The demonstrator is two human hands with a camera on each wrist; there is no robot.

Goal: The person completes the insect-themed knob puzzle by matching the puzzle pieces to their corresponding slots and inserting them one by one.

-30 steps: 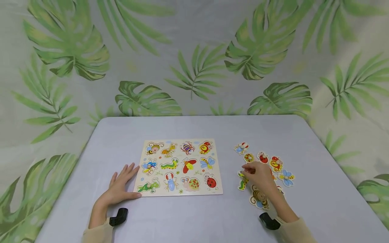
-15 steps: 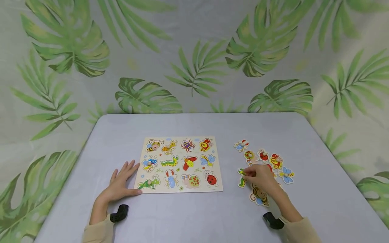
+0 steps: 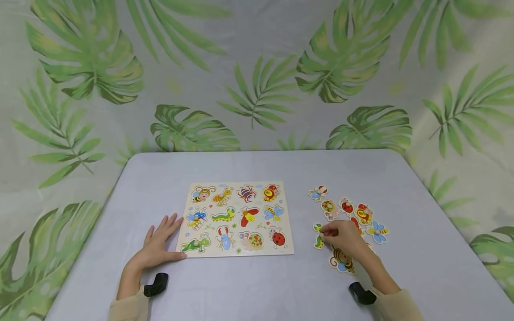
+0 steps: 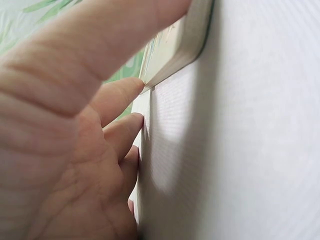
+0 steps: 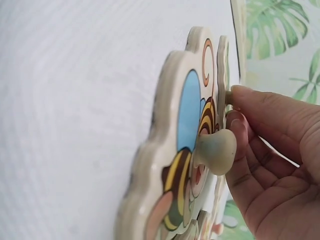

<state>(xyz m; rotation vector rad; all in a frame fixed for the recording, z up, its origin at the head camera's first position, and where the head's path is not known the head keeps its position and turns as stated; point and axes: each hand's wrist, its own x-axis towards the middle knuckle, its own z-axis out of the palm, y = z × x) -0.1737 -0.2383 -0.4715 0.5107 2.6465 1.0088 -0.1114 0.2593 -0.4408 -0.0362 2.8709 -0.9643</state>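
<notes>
Progress, by my reading: roughly a quarter done. Three places on the puzzle board (image 3: pixel 261 253), all on the half next to my left hand (image 3: pixel 159 240), seem filled: mantis piece (image 3: pixel 196 244), mosquito piece (image 3: pixel 196 217), ant piece (image 3: pixel 221 197).

The caterpillar piece (image 3: pixel 318 243) is at the fingertips of my right hand (image 3: pixel 346 236), off the board — thumb and finger pinch its knob (image 5: pixel 229 98). Flat on the table (image 3: pixel 241 290) or slightly raised: cannot tell.

Left to place: beetle piece (image 3: pixel 318 193), snail piece (image 3: pixel 329 207) and ladybug piece (image 3: pixel 346 206) beyond my right hand; butterfly piece (image 3: pixel 364 214) and dragonfly piece (image 3: pixel 378 232) to its right; red piece (image 3: pixel 355 224) partly behind it; bee piece (image 3: pixel 342 260) just on its near side. Another is mostly hidden by my wrist.

Holder: the board. Its caterpillar place (image 3: pixel 223 216) shows print only, apparently unfilled. Left hand — fingers spread, fingertips and thumb touching the board's edge.
</notes>
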